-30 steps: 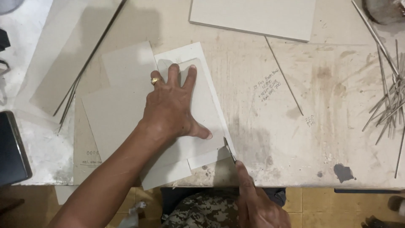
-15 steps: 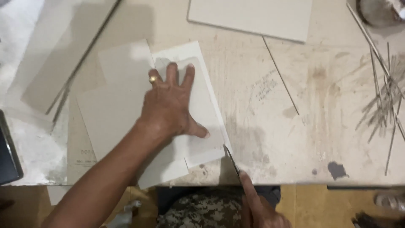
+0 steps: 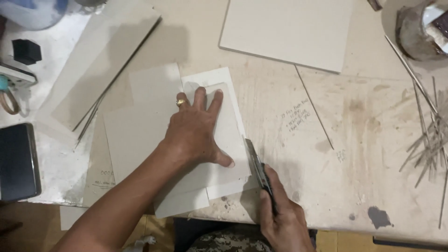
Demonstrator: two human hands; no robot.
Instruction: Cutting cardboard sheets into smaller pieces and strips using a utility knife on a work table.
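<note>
On the stained, pale counter (image 3: 373,140), near its front edge, the left hand (image 3: 198,133) lies flat with its fingers spread wide, pressing down on a grey card template (image 3: 228,135) that rests on a white sheet (image 3: 212,77). 1 gold ring (image 3: 181,101) shows on a finger of that hand. Beneath and to the left of the white sheet lie several overlapping grey card sheets (image 3: 135,135), some reaching past the counter's front edge. The right hand (image 3: 282,219) comes up from the lower edge of the view and is closed around the dark handle of a utility knife (image 3: 257,165); its blade lies along the right edge of the white sheet, just beside the thumb of the left hand, with the tip pointing away from the person. Farther back on the counter, a large white board (image 3: 289,30) lies flat, well apart from both hands. At the left, a long pale strip of card (image 3: 100,65) lies at a slant with thin metal rods (image 3: 88,123) on it. A dark phone (image 3: 16,161) lies at the counter's left edge. At the right, a loose bundle of thin rods (image 3: 429,144) fans out, and 1 single thin rod (image 3: 313,107) lies between the board and the hands.
</note>
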